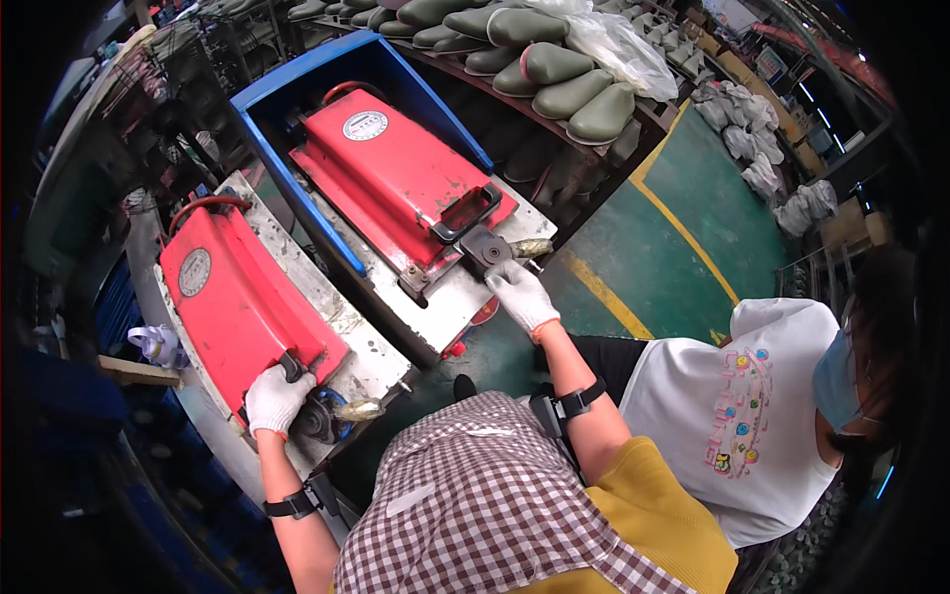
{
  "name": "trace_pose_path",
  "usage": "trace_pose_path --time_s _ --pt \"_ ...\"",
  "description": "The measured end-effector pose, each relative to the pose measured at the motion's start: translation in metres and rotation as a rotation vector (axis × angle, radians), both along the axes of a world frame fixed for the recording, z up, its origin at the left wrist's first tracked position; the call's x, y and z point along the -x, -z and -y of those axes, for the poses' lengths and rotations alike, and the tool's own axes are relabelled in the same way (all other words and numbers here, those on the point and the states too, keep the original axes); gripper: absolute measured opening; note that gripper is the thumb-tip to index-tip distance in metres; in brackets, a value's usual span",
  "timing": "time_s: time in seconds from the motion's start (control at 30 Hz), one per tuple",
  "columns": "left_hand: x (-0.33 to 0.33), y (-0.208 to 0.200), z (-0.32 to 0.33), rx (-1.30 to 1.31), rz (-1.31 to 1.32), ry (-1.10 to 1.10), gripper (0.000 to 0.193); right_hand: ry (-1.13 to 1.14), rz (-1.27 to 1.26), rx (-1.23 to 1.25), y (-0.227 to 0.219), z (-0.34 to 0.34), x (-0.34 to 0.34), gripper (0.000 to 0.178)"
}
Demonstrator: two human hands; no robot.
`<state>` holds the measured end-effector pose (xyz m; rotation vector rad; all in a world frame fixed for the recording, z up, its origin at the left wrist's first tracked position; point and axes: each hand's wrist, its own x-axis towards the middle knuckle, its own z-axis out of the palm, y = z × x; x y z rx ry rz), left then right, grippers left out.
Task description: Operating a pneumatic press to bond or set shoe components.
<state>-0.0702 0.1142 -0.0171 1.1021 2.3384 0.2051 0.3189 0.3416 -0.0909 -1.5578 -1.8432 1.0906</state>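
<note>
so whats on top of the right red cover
The red cover carries a round pale label toward its far end and a black handle at its near end. Whatever lies beneath the cover is hidden.

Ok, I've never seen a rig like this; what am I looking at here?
There's no robot: a person works by hand, filmed from above by a head-worn fisheye camera, so straight edges bend. Two machines have red covers over worn pale plates. The gloved left hand is at the left cover's black handle; the gloved right hand touches a dark part by the right cover. Behind are green boot-shaped pieces; another person is at right.
</note>
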Motion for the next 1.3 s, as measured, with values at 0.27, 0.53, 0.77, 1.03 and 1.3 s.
trace_pose_path --time_s 0.27,0.53,0.77,1.03,1.3 --pt "0.013 0.019 0.012 -0.021 -0.005 -0.005 0.04 0.272 0.133 -0.687 -0.025 -0.045 0.036 0.016" --pt "0.01 0.01 0.006 -0.009 0.017 0.017 0.044 0.291 0.643 -0.645 0.019 -0.071 0.005 0.036" --pt "0.014 0.025 0.011 -0.056 -0.094 0.035 0.034 0.512 0.476 -0.728 -0.021 -0.085 0.016 0.02" --pt "0.013 0.003 0.013 -0.011 -0.011 0.024 0.048 0.077 0.511 -0.693 -0.001 -0.012 0.038 0.023" --pt "0.008 -0.014 0.013 -0.031 -0.007 0.137 0.058 -0.867 0.141 0.019 -0.022 0.113 0.097 0.027"
